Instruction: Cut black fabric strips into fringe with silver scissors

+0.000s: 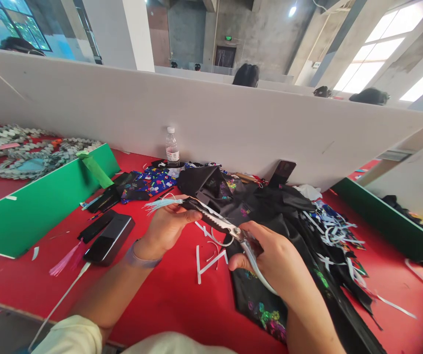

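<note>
left hand (pixel 166 228) — fingers pinched closed on a narrow black piece (pixel 192 203) near a stringy pale-blue tassel (pixel 162 202). right hand (pixel 276 250) — fingers curled around glossy metal scissors (pixel 238 232), above the red table (pixel 182 305).

A red tabletop (pixel 182 305) is forming the work surface. A white partition (pixel 123 108) is running along its far edge. A bright green divider (pixel 45 206) is bounding the left section; a dark green divider (pixel 388 222) is bounding the right. Beyond the partition, a white column (pixel 113 34) is standing left of center, and a grey concrete wall (pixel 266 44) is closing the rear. A dark door (pixel 225 56) is showing low in this wall; a lit green sign (pixel 228 38) is glowing above it. A lamp (pixel 292 10) is shining overhead. Daylight is entering through a framed window (pixel 23 24) at left and through bright windows (pixel 376 59) at right.
</note>
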